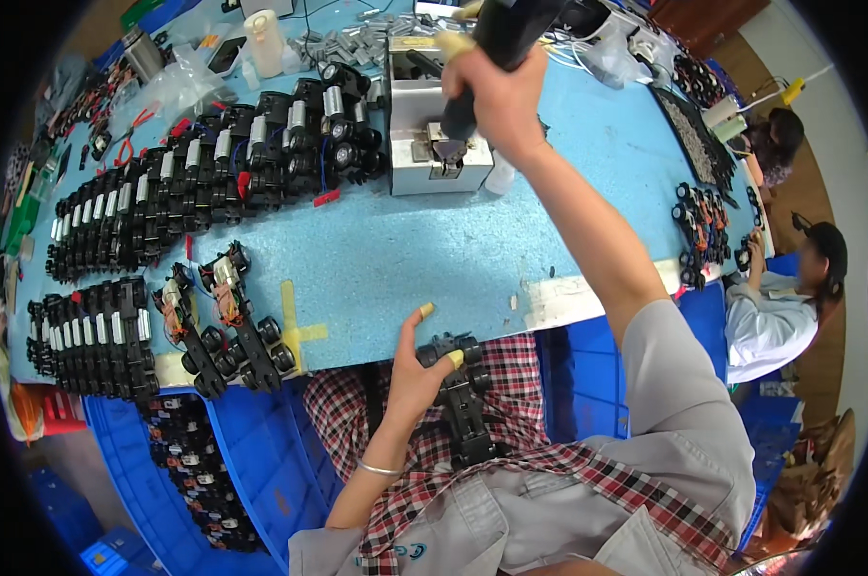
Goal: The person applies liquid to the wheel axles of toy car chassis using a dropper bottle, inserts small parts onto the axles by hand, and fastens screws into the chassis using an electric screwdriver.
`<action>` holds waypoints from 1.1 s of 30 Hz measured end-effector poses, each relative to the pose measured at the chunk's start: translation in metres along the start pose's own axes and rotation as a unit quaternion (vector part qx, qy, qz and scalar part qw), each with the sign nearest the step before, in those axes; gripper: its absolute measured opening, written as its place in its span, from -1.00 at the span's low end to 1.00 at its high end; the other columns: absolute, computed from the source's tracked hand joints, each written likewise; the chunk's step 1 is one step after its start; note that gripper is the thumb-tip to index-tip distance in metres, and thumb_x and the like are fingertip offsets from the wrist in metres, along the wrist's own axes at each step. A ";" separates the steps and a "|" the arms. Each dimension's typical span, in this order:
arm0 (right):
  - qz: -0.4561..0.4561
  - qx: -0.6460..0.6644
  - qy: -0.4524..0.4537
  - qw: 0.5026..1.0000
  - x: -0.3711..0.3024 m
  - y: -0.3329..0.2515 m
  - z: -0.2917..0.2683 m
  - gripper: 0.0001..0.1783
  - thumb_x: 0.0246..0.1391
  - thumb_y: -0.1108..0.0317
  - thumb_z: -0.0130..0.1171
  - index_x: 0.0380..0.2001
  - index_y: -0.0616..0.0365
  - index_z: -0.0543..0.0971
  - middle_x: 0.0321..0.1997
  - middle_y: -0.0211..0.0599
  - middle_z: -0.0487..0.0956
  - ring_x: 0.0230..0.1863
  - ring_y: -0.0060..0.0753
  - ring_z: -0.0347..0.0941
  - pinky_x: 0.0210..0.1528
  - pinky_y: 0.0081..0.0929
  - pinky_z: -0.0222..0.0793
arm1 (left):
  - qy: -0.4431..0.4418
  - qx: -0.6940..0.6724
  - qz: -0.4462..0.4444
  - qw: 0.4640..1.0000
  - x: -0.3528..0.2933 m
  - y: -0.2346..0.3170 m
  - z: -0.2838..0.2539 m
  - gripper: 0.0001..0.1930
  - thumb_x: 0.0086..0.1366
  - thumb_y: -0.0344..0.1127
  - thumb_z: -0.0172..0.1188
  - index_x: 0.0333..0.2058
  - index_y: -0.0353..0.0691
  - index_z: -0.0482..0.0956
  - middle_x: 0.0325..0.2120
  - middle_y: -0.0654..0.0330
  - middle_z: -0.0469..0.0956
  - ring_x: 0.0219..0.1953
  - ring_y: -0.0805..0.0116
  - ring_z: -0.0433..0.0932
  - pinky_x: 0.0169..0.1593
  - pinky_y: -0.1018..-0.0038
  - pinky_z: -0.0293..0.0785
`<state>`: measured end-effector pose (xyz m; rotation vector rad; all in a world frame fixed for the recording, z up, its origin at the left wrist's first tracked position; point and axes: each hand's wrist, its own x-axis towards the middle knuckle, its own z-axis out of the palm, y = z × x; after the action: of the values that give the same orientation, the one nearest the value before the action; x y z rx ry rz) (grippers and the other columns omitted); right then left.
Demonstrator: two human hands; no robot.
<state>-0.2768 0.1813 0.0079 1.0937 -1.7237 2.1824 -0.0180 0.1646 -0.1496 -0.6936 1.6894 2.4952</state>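
Note:
A black toy car chassis (463, 408) with wheels stands tilted over my lap at the table's front edge. My left hand (416, 379), with yellow fingertip covers, grips its upper end; the thumb lies on it and the index finger points away. My right hand (499, 91) reaches far forward, closed round a black electric screwdriver (512, 34). The lower end of that tool points down at the metal front of a white box-shaped screw feeder (415, 179). Its bit is not clearly visible.
Rows of black chassis with silver motors (194, 158) fill the table's left. Two wired chassis (247, 326) lie at the front edge. Blue crates (271, 451) stand below. Loose metal parts (352, 43) are at the back. A co-worker (784, 307) sits at the right.

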 end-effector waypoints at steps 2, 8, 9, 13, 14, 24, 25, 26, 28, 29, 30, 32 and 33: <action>0.010 0.004 -0.006 1.000 -0.009 0.017 -0.001 -0.77 -0.13 0.36 0.29 -0.50 0.22 0.44 -0.66 -0.45 0.46 -0.68 -0.68 0.35 -0.63 -0.66 0.27 | 0.015 0.043 0.047 0.998 0.000 -0.004 0.003 -0.28 -0.01 -0.53 0.21 0.16 -0.18 0.14 -0.17 0.11 0.43 -0.26 0.44 0.49 -0.18 0.52 0.46; 0.058 0.013 -0.011 0.998 -0.019 0.025 -0.010 -0.94 -0.13 0.53 0.05 -0.51 0.28 0.41 -0.71 -0.29 0.43 -0.69 -0.50 0.33 -0.56 -0.53 0.29 | 0.007 0.075 0.037 0.996 -0.005 -0.010 0.003 -0.27 -0.03 -0.60 0.16 0.17 -0.21 0.14 0.07 0.03 0.21 -0.05 0.32 0.41 -0.07 0.50 0.46; 0.092 0.031 -0.008 0.995 -0.025 0.024 -0.013 -0.95 -0.10 0.51 0.03 -0.55 0.27 0.40 -0.71 -0.32 0.41 -0.69 -0.52 0.31 -0.56 -0.53 0.27 | 0.008 0.041 0.023 0.999 -0.004 -0.014 0.003 -0.27 -0.03 -0.59 0.18 0.17 -0.21 0.15 0.07 0.04 0.22 -0.05 0.31 0.41 -0.04 0.48 0.45; 0.242 0.188 -0.068 0.949 -0.083 -0.015 -0.013 -0.86 0.01 0.42 -0.03 -0.56 0.22 0.38 -0.69 -0.45 0.27 -0.66 -0.60 0.20 -0.54 -0.54 0.21 | -0.001 0.037 0.011 0.999 -0.009 -0.005 0.008 -0.28 -0.01 -0.56 0.20 0.17 -0.23 0.15 0.00 0.06 0.30 -0.08 0.35 0.42 -0.07 0.48 0.47; 0.265 0.200 -0.098 0.938 -0.099 -0.025 -0.009 -0.87 0.03 0.41 -0.04 -0.52 0.22 0.38 -0.69 -0.48 0.23 -0.65 -0.61 0.18 -0.54 -0.54 0.20 | 0.002 0.044 -0.007 0.999 -0.007 0.002 0.008 -0.29 -0.01 -0.56 0.20 0.17 -0.23 0.15 -0.03 0.06 0.33 -0.10 0.37 0.44 -0.09 0.48 0.48; 0.294 0.149 -0.067 0.942 -0.160 -0.035 0.016 -0.68 -0.17 0.44 0.30 -0.30 0.29 0.48 -0.65 -0.52 0.43 -0.63 -0.73 0.30 -0.59 -0.69 0.22 | 0.048 0.034 -0.021 0.998 -0.002 0.005 0.003 -0.29 -0.02 -0.49 0.27 0.13 -0.25 0.16 -0.17 0.04 0.44 -0.21 0.37 0.48 -0.16 0.50 0.46; 0.334 0.127 -0.093 0.930 -0.162 -0.039 0.014 -0.64 -0.18 0.42 0.32 -0.26 0.27 0.48 -0.56 -0.51 0.45 -0.56 -0.71 0.30 -0.54 -0.67 0.26 | 0.051 0.081 0.008 0.995 -0.002 -0.004 -0.002 -0.27 -0.04 -0.44 0.29 0.14 -0.25 0.16 -0.13 0.03 0.41 -0.14 0.34 0.44 -0.09 0.46 0.42; 0.342 0.137 -0.079 0.926 -0.170 -0.037 0.017 -0.58 -0.18 0.42 0.34 -0.20 0.26 0.46 -0.39 -0.43 0.48 -0.46 -0.66 0.34 -0.41 -0.61 0.33 | 0.054 0.129 0.034 0.990 -0.001 -0.011 -0.004 -0.25 -0.05 -0.39 0.31 0.14 -0.26 0.16 -0.09 0.02 0.39 -0.07 0.31 0.40 -0.03 0.43 0.37; 0.326 0.118 -0.107 0.932 -0.190 -0.027 0.005 -0.50 -0.20 0.48 0.33 -0.12 0.25 0.38 -0.30 -0.40 0.44 -0.34 -0.61 0.34 -0.29 -0.57 0.33 | 0.044 0.185 0.077 0.979 0.005 -0.026 -0.004 -0.22 -0.06 -0.34 0.32 0.15 -0.26 0.15 -0.01 0.01 0.34 0.04 0.28 0.32 0.08 0.39 0.29; 0.318 0.115 -0.124 0.933 -0.201 -0.021 0.001 -0.45 -0.20 0.50 0.32 -0.08 0.25 0.35 -0.26 -0.39 0.42 -0.28 -0.59 0.34 -0.22 -0.54 0.33 | 0.042 0.199 0.093 0.975 0.007 -0.030 -0.007 -0.22 -0.06 -0.34 0.31 0.16 -0.25 0.13 0.02 0.01 0.31 0.09 0.27 0.28 0.12 0.39 0.24; 0.286 0.102 -0.144 0.942 -0.204 -0.023 -0.003 -0.48 -0.20 0.51 0.31 -0.11 0.23 0.35 -0.28 -0.40 0.40 -0.29 -0.58 0.34 -0.23 -0.54 0.33 | 0.010 0.136 0.051 0.989 0.005 -0.026 -0.002 -0.21 -0.05 -0.35 0.30 0.17 -0.24 0.12 0.06 0.00 0.28 0.13 0.26 0.24 0.15 0.39 0.19; 0.275 0.106 -0.149 0.944 -0.209 -0.029 0.000 -0.50 -0.17 0.46 0.30 -0.15 0.17 0.30 -0.38 -0.40 0.38 -0.40 -0.59 0.31 -0.34 -0.58 0.30 | 0.012 0.102 0.037 0.994 -0.003 -0.014 0.002 -0.20 -0.05 -0.35 0.30 0.18 -0.23 0.10 0.07 0.00 0.27 0.15 0.23 0.22 0.17 0.38 0.16; 0.266 0.096 -0.143 0.948 -0.210 -0.029 0.001 -0.51 -0.15 0.41 0.29 -0.18 0.12 0.24 -0.48 -0.40 0.36 -0.51 -0.60 0.28 -0.45 -0.61 0.28 | -0.004 0.063 0.018 0.998 -0.005 -0.012 0.004 -0.19 -0.05 -0.36 0.30 0.18 -0.22 0.09 0.08 0.00 0.26 0.17 0.21 0.21 0.18 0.38 0.14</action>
<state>-0.1092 0.2551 -0.0993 1.1364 -2.1772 2.6652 -0.0114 0.1737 -0.1573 -0.6452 1.8546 2.3845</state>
